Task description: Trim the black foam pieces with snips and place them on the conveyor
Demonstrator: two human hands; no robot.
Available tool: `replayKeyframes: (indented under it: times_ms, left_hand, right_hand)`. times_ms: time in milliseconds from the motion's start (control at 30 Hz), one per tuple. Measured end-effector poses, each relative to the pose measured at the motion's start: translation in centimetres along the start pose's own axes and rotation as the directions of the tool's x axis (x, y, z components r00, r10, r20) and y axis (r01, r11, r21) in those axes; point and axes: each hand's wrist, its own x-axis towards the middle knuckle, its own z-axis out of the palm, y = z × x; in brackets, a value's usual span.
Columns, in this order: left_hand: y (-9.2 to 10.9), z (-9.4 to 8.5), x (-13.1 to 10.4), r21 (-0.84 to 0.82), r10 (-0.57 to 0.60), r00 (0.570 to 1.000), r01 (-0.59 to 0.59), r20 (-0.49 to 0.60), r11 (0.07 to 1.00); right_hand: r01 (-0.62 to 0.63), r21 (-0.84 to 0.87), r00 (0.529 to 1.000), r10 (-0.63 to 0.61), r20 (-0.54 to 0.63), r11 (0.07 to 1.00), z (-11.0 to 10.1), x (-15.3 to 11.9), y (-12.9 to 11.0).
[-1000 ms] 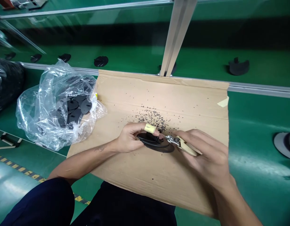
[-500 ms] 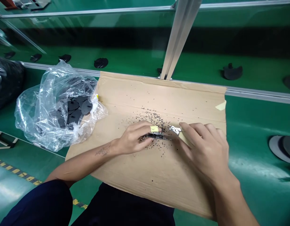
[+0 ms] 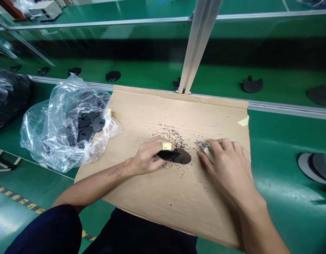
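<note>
My left hand (image 3: 149,155), with yellow tape round one finger, pinches a flat, rounded black piece (image 3: 182,156) by its left end, over the middle of the cardboard sheet (image 3: 152,194). To its right, my right hand (image 3: 226,158) is wrapped round small metal nippers (image 3: 203,144) with pale handles. The nippers' tip points left and stands apart from the black piece. Many tiny black scraps (image 3: 173,134) lie scattered on the cardboard around and behind the piece. My left fingertips are partly hidden by the piece.
A clear plastic bag (image 3: 54,123) of black discs (image 3: 86,127) lies at the cardboard's left edge, with a dark bag (image 3: 9,95) beyond. A metal post (image 3: 196,53) rises behind the cardboard. More black pieces (image 3: 253,85) lie along the green surface behind; stacked discs (image 3: 315,167) are at right.
The black piece in my left hand has turned from nearly edge-on to show its broad face. My right hand and the nippers have shifted slightly away from it. The view has moved a little.
</note>
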Motion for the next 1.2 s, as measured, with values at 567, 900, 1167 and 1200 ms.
replayKeyframes:
  times_ms: [567, 900, 1167, 1200]
  left_hand:
    - [-14.9, -8.0, 16.4, 0.289, -0.473, 0.872, 0.488, -0.126, 0.823]
    - [-18.8, -5.7, 18.9, 0.534, -0.543, 0.831, 0.405, 0.125, 0.743]
    - [-18.4, 0.0, 19.4, 0.471, -0.594, 0.792, 0.474, 0.142, 0.744]
    - [-18.1, -0.3, 19.3, 0.459, -0.590, 0.799, 0.483, 0.117, 0.746]
  right_hand:
    - [0.019, 0.001, 0.972, -0.018, -0.233, 1.000, 2.2, 0.1, 1.2]
    - [-0.003, -0.007, 0.956, 0.001, -0.295, 1.000, 3.0, -0.5, 1.1]
    - [0.001, 0.042, 0.960, 0.011, -0.280, 0.999, 2.6, -0.4, 1.0]
    - [-0.002, 0.045, 0.960, 0.014, -0.278, 0.999, 2.5, -0.3, 1.0]
